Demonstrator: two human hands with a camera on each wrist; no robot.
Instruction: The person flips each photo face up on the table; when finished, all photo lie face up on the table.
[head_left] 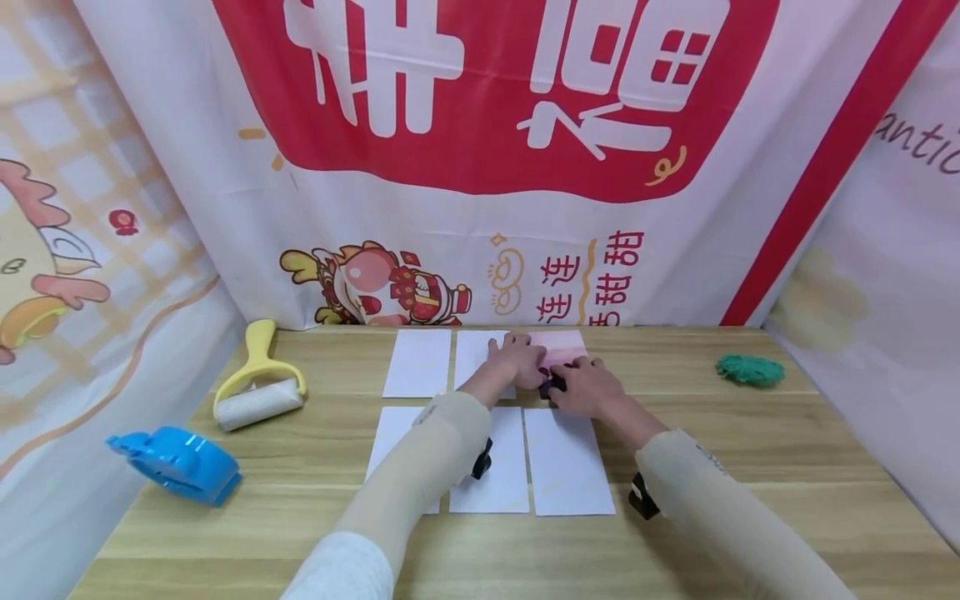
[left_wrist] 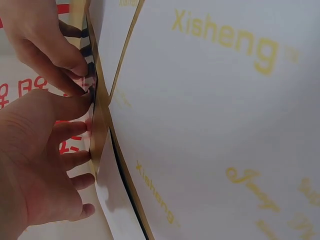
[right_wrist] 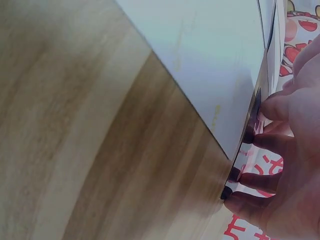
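In the head view a pinkish photo print (head_left: 558, 340) with a darker lower part lies at the back right of a grid of white paper sheets. My left hand (head_left: 521, 360) is over its left side, with spread fingers touching it. Opposite, my right hand (head_left: 588, 387) rests its fingertips on the print's right part. The two hands nearly meet at the lower part of the print. In the right wrist view the fingers (right_wrist: 265, 142) touch the print's dark glossy edge. The sheets carry faint yellow lettering, read as "Xisheng" on a white sheet (left_wrist: 200, 110) in the left wrist view.
A yellow-handled lint roller (head_left: 260, 379) and a blue plastic object (head_left: 180, 465) sit on the left of the wooden table (head_left: 712, 433). A green tangled clump (head_left: 750, 370) lies at the back right. Printed cloth (head_left: 480, 183) hangs behind the table's back edge.
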